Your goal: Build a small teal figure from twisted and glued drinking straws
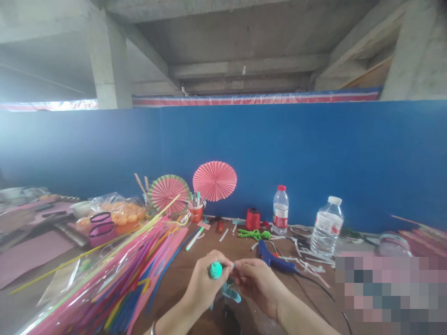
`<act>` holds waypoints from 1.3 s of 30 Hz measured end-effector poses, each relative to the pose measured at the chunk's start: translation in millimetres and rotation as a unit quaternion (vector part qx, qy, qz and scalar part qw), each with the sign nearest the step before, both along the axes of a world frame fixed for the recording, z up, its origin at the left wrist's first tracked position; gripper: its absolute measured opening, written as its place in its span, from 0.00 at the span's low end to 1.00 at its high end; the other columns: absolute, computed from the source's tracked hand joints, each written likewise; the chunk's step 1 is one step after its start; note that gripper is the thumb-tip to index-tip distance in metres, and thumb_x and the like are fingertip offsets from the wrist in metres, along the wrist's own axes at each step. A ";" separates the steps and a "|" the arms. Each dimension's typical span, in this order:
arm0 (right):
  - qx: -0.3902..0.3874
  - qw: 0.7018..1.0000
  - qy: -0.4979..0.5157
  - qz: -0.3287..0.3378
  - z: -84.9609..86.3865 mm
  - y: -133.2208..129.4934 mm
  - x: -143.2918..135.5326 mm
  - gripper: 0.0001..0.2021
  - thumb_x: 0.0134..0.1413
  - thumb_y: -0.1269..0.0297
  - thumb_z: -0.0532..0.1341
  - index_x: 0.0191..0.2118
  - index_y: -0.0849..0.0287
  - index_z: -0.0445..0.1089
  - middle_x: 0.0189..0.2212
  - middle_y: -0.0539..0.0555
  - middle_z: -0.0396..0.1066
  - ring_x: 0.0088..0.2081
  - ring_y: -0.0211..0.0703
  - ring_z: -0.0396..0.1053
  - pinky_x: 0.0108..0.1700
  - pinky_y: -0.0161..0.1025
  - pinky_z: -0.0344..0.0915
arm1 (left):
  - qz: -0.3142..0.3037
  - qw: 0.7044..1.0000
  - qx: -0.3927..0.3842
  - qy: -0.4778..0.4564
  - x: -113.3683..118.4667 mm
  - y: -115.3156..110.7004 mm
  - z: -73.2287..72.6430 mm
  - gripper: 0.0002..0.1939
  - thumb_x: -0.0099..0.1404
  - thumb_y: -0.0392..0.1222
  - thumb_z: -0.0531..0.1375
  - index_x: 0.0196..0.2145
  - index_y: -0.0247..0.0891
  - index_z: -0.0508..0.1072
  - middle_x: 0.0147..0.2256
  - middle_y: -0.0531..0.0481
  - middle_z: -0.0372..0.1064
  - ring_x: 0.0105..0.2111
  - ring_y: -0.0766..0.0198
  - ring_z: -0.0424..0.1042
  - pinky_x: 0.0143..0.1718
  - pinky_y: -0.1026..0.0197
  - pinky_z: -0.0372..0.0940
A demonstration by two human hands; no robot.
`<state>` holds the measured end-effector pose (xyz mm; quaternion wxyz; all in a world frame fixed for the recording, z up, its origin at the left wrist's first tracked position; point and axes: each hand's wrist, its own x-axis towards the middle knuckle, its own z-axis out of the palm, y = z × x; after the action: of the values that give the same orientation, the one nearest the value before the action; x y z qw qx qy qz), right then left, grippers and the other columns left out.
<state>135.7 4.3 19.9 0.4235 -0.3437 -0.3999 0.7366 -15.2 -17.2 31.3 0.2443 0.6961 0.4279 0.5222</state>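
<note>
Near the bottom centre, my left hand (211,274) is closed around a teal piece (215,270) with a rounded, coiled-looking end. Its thumb and finger meet the fingertips of my right hand (256,279), which is pinched too. A tiny bluish bit shows between the two sets of fingertips, too small to name. Below the hands hangs a light-blue fuzzy-looking piece (231,293); what holds it is hidden. A blue glue gun (275,260) lies just beyond my right hand.
Bundled coloured pipe cleaners (129,274) lie left. Behind are paper fans (214,181), a pen cup (196,212), a red thread spool (253,218), green twisted stems (254,234) and water bottles (327,228). A cord runs right; paper strips are scattered.
</note>
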 end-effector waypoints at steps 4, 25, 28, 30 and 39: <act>0.000 0.999 -0.039 0.025 -3.3 5.7 6.3 0.07 0.39 0.65 0.62 0.23 0.65 0.67 0.18 0.48 0.64 0.17 0.27 0.56 0.18 0.25 0.46 | -0.005 0.999 0.018 0.028 -0.6 -0.1 -0.9 0.04 0.54 0.33 0.56 0.25 0.36 0.71 0.24 0.51 0.66 0.26 0.65 0.67 0.31 0.64 0.60; 0.651 0.667 -0.344 -0.112 -11.1 5.7 22.1 0.12 0.54 0.72 0.53 0.43 0.56 0.67 0.34 0.57 0.70 0.37 0.44 0.66 0.39 0.40 0.62 | -0.116 0.885 -0.299 -0.339 6.6 8.5 -4.7 0.06 0.46 0.38 0.61 0.19 0.32 0.69 0.13 0.55 0.61 0.14 0.71 0.59 0.17 0.68 0.54; 0.644 0.676 -0.340 -0.113 -12.3 6.4 20.7 0.11 0.53 0.72 0.54 0.42 0.57 0.68 0.33 0.57 0.71 0.35 0.44 0.66 0.38 0.39 0.63 | -0.121 0.884 -0.295 -0.342 5.7 8.6 -5.5 0.05 0.46 0.36 0.62 0.20 0.32 0.70 0.15 0.54 0.64 0.16 0.71 0.61 0.19 0.68 0.55; 0.623 0.700 -0.330 -0.118 -12.0 6.2 18.8 0.10 0.53 0.70 0.54 0.41 0.57 0.69 0.32 0.57 0.71 0.34 0.44 0.67 0.38 0.39 0.63 | -0.113 0.890 -0.289 -0.333 5.4 7.5 -3.0 0.05 0.45 0.35 0.63 0.21 0.32 0.70 0.16 0.53 0.66 0.17 0.71 0.62 0.21 0.68 0.56; 0.287 0.935 -0.193 -0.079 3.0 2.0 7.0 0.09 0.40 0.61 0.65 0.22 0.63 0.71 0.17 0.51 0.69 0.20 0.37 0.64 0.24 0.32 0.58 | -0.010 0.981 -0.128 -0.145 3.4 3.8 0.5 0.03 0.48 0.36 0.61 0.21 0.34 0.72 0.19 0.54 0.67 0.21 0.68 0.64 0.24 0.67 0.58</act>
<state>142.7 6.3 22.9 0.4756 -0.3737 -0.6396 0.4744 -11.8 -13.4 31.8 0.3958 0.5805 0.4442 0.5559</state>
